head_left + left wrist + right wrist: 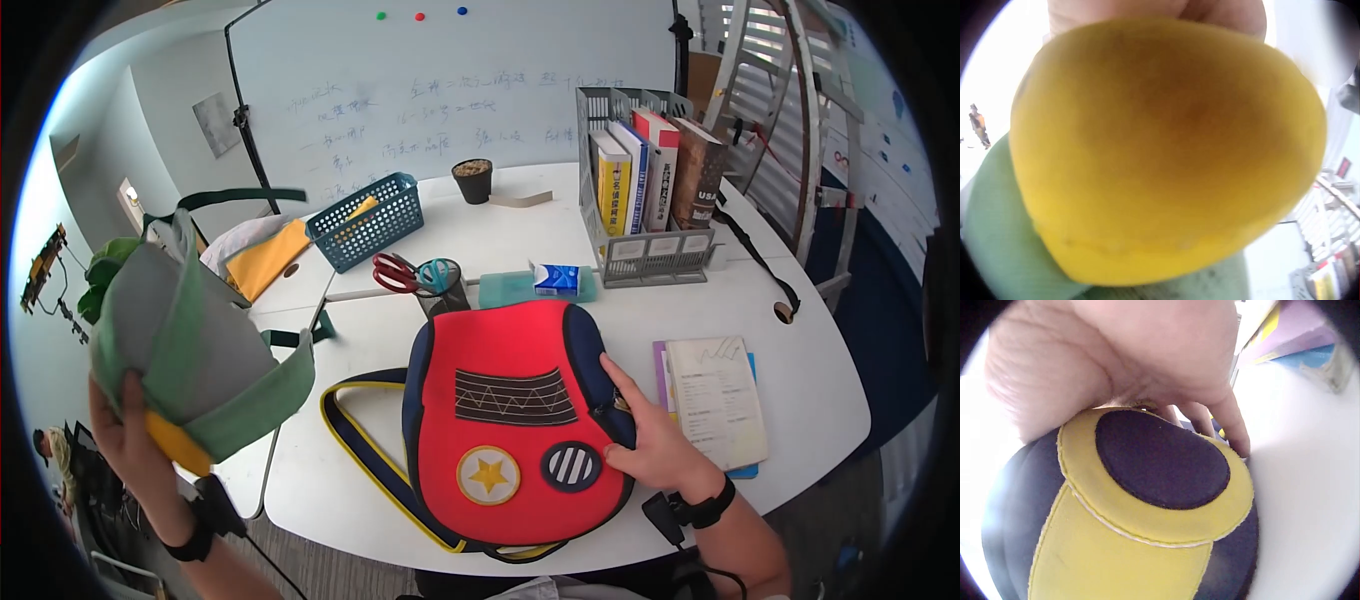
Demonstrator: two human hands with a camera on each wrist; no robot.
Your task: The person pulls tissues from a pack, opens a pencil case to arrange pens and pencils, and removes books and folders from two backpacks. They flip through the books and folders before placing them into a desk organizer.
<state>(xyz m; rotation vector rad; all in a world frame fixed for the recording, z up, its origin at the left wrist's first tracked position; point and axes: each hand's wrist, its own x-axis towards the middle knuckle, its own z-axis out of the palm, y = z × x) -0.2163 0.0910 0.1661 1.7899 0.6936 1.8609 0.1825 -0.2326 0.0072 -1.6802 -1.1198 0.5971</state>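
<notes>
On the left, my left hand (138, 455) holds a green and grey backpack (255, 405) up beside the table, gripping it low near its yellow patch. In the left wrist view that rounded yellow patch (1166, 156) fills most of the picture, and the fingers show only at the top edge. A red backpack (500, 340) with navy sides lies on the table, star badge and striped badge facing up. My right hand (665, 435) grips its right side, thumb on the front and fingers over the side. The right wrist view shows a yellow and dark side patch (1160, 462) under the palm.
Behind the red backpack stand a pen cup (445, 295) with scissors, a teal case (505, 290) and a blue basket (375, 230). A book rack (655, 260) is at the back right, notebooks (715, 410) at the right, a potted plant (473, 182) at the back.
</notes>
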